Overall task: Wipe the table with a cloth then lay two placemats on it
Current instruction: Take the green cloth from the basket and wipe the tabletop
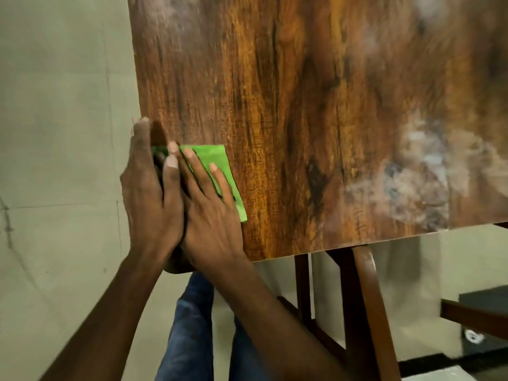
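View: looking down from the person's head at a wooden table (302,105), taken here as the landmark; its near left corner is where the hands work.
Cloth: a folded green cloth (220,166) lies flat on the table at that near left corner, one end reaching the table's left edge.
Right hand: the right hand (211,213) rests on the cloth with its fingers straight and spread, pressing it flat to the wood and gripping nothing.
Left hand: the left hand (148,188) stands at the table's left edge, fingers straight and together, beside the right hand; its thumb lies over the cloth's end. It looks cupped against the edge as if to catch crumbs, though that is a guess.
Table surface: pale, dusty-looking patches show towards the table's right side and far end; part may be glare or blur.
Placemats: none in view.
Step in hand: wiping, judged to be at the end of a stroke towards the left edge.
Next move: likely carry the cloth back across to the pale patches, keeping flat pressure, before fetching any placemats.
Below the table: its wooden legs (368,312), the person's blue trousers (189,325) and a grey floor (55,133).
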The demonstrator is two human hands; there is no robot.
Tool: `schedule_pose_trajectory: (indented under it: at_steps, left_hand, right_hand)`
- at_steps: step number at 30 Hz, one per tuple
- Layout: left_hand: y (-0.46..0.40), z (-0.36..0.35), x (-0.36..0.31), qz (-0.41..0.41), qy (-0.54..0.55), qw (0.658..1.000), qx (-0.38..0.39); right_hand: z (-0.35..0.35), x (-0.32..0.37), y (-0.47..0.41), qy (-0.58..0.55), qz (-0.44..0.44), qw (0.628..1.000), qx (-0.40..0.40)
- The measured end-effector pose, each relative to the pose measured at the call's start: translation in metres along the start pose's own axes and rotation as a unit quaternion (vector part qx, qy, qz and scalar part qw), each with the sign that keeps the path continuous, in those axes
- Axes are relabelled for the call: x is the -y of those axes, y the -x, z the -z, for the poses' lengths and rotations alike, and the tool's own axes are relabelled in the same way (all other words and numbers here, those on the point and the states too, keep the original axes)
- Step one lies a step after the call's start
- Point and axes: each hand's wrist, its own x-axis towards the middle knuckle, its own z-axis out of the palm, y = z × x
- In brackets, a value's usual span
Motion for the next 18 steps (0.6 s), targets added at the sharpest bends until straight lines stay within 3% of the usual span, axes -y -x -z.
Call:
schedule_pose_trajectory:
  at_steps: [4,9,13,15,18]
  left_hand:
    - [0.011,-0.002,-0.004,-0.089,-0.104,0.989,0.052]
    - [0.014,-0.017,0.005,-0.119,-0.214,0.964,0.101]
    - [0.017,-0.022,0.0,-0.107,-0.243,0.96,0.087]
    - [0.023,-0.036,-0.02,-0.101,-0.228,0.965,0.074]
    - [0.031,-0.089,-0.066,-0.145,-0.183,0.97,0.075]
  right_hand:
    - [0.011,-0.057,0.061,0.02,-0.02,1.0,-0.002]
    - [0.053,-0.19,0.087,0.013,-0.163,0.985,-0.061]
    - [0.055,-0.197,0.08,0.018,-0.228,0.97,-0.079]
    - [0.049,-0.183,0.075,0.04,-0.196,0.978,-0.053]
    - [0.042,-0.163,0.075,0.076,-0.079,0.994,0.01]
